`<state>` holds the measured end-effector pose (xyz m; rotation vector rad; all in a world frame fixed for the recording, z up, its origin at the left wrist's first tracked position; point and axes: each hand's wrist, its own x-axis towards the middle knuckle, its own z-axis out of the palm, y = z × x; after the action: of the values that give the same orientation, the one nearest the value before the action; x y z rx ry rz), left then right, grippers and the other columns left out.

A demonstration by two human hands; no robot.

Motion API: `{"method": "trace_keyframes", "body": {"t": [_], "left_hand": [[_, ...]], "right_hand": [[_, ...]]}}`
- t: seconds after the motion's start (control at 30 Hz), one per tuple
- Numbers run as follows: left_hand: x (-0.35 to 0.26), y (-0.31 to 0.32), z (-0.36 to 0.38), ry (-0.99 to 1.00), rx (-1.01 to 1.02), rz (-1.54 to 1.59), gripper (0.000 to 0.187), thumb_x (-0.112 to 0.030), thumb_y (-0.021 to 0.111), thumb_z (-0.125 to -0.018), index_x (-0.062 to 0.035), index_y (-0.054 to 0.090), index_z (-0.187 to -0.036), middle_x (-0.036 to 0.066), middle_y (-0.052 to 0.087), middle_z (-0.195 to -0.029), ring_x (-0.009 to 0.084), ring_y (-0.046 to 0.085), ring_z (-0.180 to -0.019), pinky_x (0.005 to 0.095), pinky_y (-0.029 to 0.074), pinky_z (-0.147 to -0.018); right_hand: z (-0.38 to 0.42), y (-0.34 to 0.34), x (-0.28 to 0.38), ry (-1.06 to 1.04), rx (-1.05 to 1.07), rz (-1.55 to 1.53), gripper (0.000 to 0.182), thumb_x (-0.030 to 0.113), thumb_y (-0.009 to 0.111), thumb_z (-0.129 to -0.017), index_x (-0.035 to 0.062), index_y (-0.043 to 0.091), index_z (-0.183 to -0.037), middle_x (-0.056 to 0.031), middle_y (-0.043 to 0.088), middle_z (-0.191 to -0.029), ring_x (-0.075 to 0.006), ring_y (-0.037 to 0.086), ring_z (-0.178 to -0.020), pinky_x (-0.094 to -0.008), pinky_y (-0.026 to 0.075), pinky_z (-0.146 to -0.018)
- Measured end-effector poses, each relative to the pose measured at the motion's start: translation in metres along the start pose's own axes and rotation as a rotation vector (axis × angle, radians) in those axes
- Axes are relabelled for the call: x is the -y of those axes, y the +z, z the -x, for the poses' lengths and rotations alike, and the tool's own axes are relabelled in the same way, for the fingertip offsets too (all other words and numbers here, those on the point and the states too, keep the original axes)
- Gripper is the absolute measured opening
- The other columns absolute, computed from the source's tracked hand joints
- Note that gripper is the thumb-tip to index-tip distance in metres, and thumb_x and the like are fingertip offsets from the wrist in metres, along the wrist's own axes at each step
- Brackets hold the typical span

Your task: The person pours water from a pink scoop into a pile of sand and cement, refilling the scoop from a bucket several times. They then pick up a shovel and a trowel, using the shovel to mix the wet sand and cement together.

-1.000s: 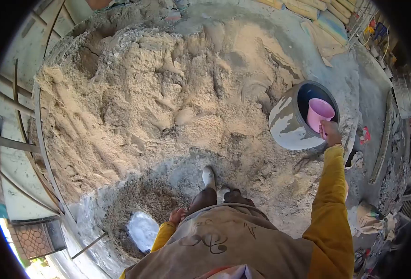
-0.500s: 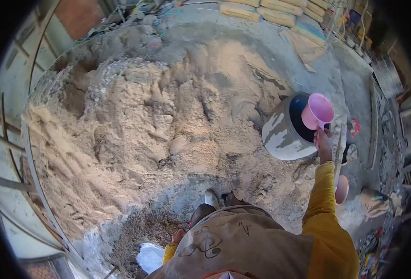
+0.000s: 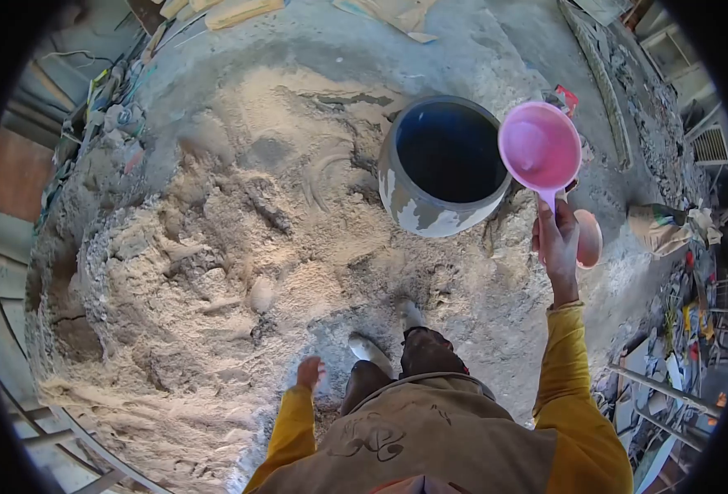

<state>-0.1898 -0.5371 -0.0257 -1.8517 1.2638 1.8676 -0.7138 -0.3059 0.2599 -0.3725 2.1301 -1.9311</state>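
Observation:
My right hand is closed round the handle of a pink plastic dipper, holding it out at arm's length with its bowl facing up. Left of the dipper stands a wide round pot, its wall splashed with white and its inside dark. The dipper's bowl is right at the pot's right rim in this view. Low over the sandy heap, my left hand has its fingers apart and holds nothing.
A broad heap of sand spreads across the floor in front and to the left. An orange-pink rounded object sits behind my right wrist. A stuffed sack lies farther right, near scattered debris. Filled bags lie at the top.
The view has swung right. The dipper has gone from over the pot's mouth to beyond its right rim, still in my right hand. My left hand has come forward from beside my body.

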Motion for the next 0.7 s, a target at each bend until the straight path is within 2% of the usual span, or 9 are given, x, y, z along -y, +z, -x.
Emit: {"method": "trace_keyframes", "body": {"t": [0.1, 0.13, 0.17, 0.23, 0.27, 0.3, 0.4, 0.43, 0.7], "left_hand": [[-0.165, 0.077, -0.01, 0.405, 0.006, 0.071, 0.03, -0.022, 0.052, -0.091, 0.0008, 0.056, -0.111, 0.007, 0.06, -0.097, 0.015, 0.059, -0.084, 0.0295, 0.052, -0.07], [-0.217, 0.106, -0.021, 0.483, 0.007, 0.036, 0.032, -0.021, 0.052, -0.091, 0.0007, 0.055, -0.115, 0.007, 0.06, -0.098, 0.0143, 0.058, -0.085, 0.0279, 0.052, -0.07], [-0.264, 0.136, -0.029, 0.601, 0.022, -0.07, 0.041, -0.037, 0.053, -0.09, -0.0068, 0.054, -0.118, 0.005, 0.06, -0.102, 0.0166, 0.058, -0.089, 0.0299, 0.044, -0.072], [-0.355, 0.2, -0.019, 0.982, -0.045, -0.137, 0.044, -0.031, 0.048, -0.094, 0.0009, 0.048, -0.125, 0.01, 0.057, -0.113, 0.0207, 0.052, -0.105, 0.0337, 0.039, -0.094], [-0.394, 0.232, -0.004, 0.921, 0.007, 0.049, 0.042, -0.02, 0.052, -0.091, 0.0007, 0.045, -0.126, 0.015, 0.053, -0.12, 0.0208, 0.052, -0.107, 0.0333, 0.042, -0.089], [-0.422, 0.26, -0.03, 1.057, -0.129, 0.036, 0.042, -0.021, 0.051, -0.09, -0.0003, 0.045, -0.126, 0.018, 0.053, -0.121, 0.0256, 0.051, -0.111, 0.0357, 0.04, -0.091], [-0.458, 0.319, -0.041, 1.152, -0.472, -0.132, 0.042, -0.023, 0.049, -0.09, -0.0018, 0.045, -0.127, 0.02, 0.052, -0.119, 0.0336, 0.05, -0.113, 0.0398, 0.039, -0.094], [-0.472, 0.329, -0.033, 1.116, -0.658, -0.294, 0.041, -0.024, 0.047, -0.091, -0.0024, 0.046, -0.126, 0.021, 0.052, -0.118, 0.037, 0.049, -0.112, 0.0415, 0.039, -0.094], [-0.479, 0.326, -0.03, 1.06, -0.611, -0.296, 0.037, -0.023, 0.048, -0.092, -0.0005, 0.049, -0.121, 0.02, 0.052, -0.117, 0.0378, 0.054, -0.105, 0.0437, 0.043, -0.089]], "right_hand": [[-0.038, 0.016, 0.014, 0.001, 0.127, 0.262, 0.024, 0.025, 0.056, -0.092, 0.0016, 0.055, -0.088, -0.0039, 0.054, -0.06, -0.0093, 0.049, -0.044, -0.0241, 0.04, -0.04], [-0.054, 0.024, 0.012, -0.014, 0.191, 0.397, 0.024, 0.024, 0.056, -0.091, 0.0006, 0.056, -0.092, -0.0068, 0.057, -0.062, -0.0122, 0.054, -0.045, -0.0272, 0.043, -0.042], [-0.075, 0.03, 0.002, 0.024, 0.288, 0.501, 0.024, 0.024, 0.055, -0.09, 0.0008, 0.056, -0.094, -0.0097, 0.059, -0.064, -0.0155, 0.057, -0.048, -0.0302, 0.046, -0.045], [-0.127, 0.048, -0.052, -0.041, 0.428, 0.693, 0.025, 0.024, 0.052, -0.088, 0.0013, 0.058, -0.096, -0.014, 0.061, -0.067, -0.0202, 0.063, -0.053, -0.035, 0.049, -0.049], [-0.152, 0.058, -0.083, -0.146, 0.468, 0.78, 0.025, 0.023, 0.05, -0.088, 0.0016, 0.058, -0.096, -0.0154, 0.061, -0.067, -0.0216, 0.064, -0.055, -0.0367, 0.049, -0.05], [-0.168, 0.078, -0.084, 0.089, 0.522, 0.835, 0.024, 0.024, 0.05, -0.087, 0.0023, 0.059, -0.095, -0.0152, 0.062, -0.067, -0.0223, 0.064, -0.056, -0.0375, 0.049, -0.051], [-0.214, 0.121, -0.152, 0.454, 0.593, 0.814, 0.023, 0.024, 0.053, -0.084, 0.0045, 0.062, -0.094, -0.015, 0.062, -0.065, -0.025, 0.063, -0.053, -0.0396, 0.049, -0.05], [-0.227, 0.132, -0.184, 0.534, 0.595, 0.805, 0.023, 0.023, 0.055, -0.082, 0.0064, 0.064, -0.094, -0.0171, 0.066, -0.077, -0.0309, 0.066, -0.069, -0.0413, 0.052, -0.062], [-0.263, 0.146, -0.425, 0.26, 0.195, 0.996, 0.038, 0.033, 0.058, -0.085, 0.0068, 0.057, -0.114, -0.0182, 0.061, -0.099, -0.0289, 0.059, -0.091, -0.0393, 0.046, -0.086]]}}
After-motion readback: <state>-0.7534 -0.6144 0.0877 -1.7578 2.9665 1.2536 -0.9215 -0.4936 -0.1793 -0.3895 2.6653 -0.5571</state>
